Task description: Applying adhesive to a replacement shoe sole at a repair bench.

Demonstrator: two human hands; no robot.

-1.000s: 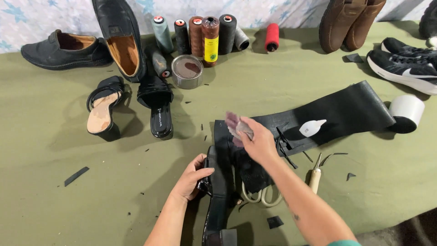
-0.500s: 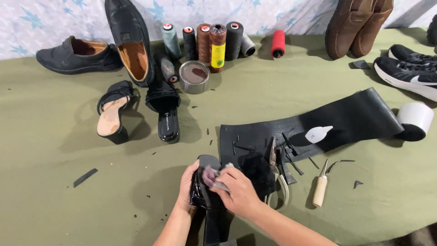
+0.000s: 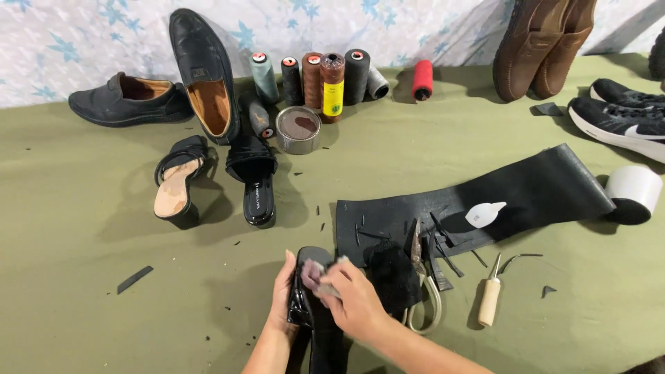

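Observation:
My left hand grips the side of a shiny black shoe at the near edge of the green table. My right hand presses a small greyish piece, like sandpaper or cloth, onto the top of that shoe. A black cloth lies just right of my right hand, with metal shears beside it.
A black rubber sheet with a small white bottle lies to the right, and a wooden-handled awl near it. Black sandals, loafers, thread spools, a round tin, brown boots, sneakers and a white roll ring the table.
My right hand came down from the rubber sheet onto the shoe with the greyish piece. The view shifted slightly; my left hand stays on the shoe.

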